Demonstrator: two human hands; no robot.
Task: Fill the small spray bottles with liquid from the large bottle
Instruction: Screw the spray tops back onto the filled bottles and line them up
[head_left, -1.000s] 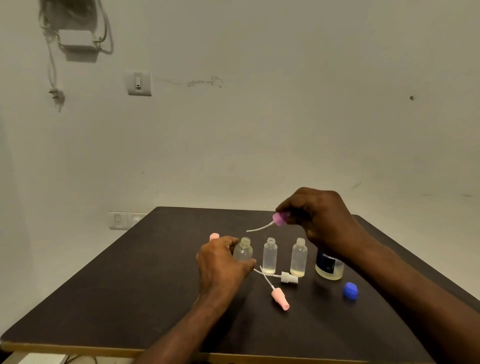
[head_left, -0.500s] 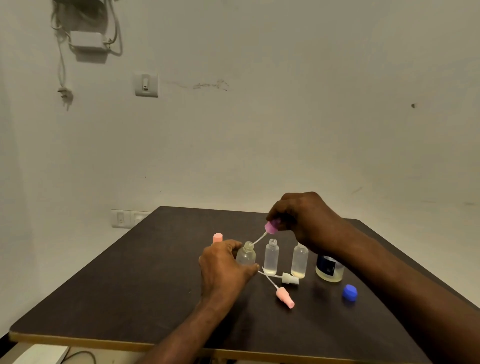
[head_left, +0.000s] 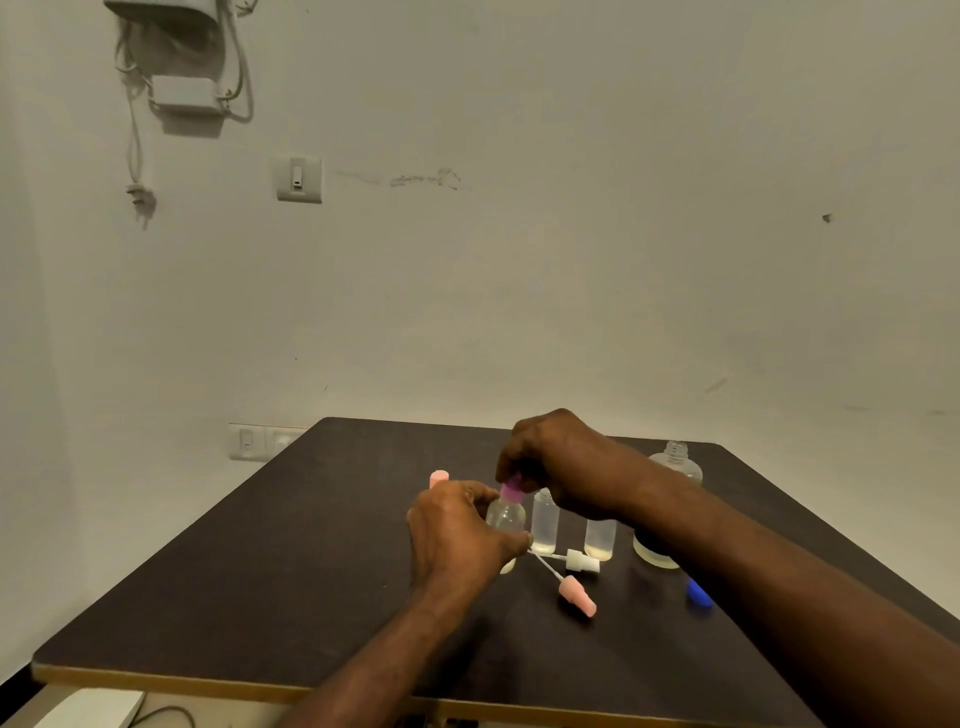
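Since the earlier frames the right hand (head_left: 558, 462) has come down and leftward with the purple spray cap (head_left: 512, 489), whose dip tube hung free in the air a second ago; now the cap sits on the neck of the leftmost small bottle (head_left: 506, 517) and the tube no longer shows outside it. On the far left of the group a pink cap (head_left: 439, 477) stands on the dark table (head_left: 260, 571), just behind the left hand (head_left: 457, 540). That hand's fingers are wrapped around the leftmost small bottle, steadying it upright. The right hand's fingers are pinched on the purple cap from above. Two more small bottles stand upright to the right, the middle bottle (head_left: 544, 522) and the third bottle (head_left: 600, 540), each with a little yellowish liquid at the bottom; their necks are hidden by the right hand. In front of them lie a white spray head (head_left: 582, 561) and a pink spray head (head_left: 576, 595), their tubes crossing. Further right the large bottle (head_left: 675, 465) stands open, partly behind the right forearm, and a blue cap (head_left: 696, 592) lies near the forearm's edge
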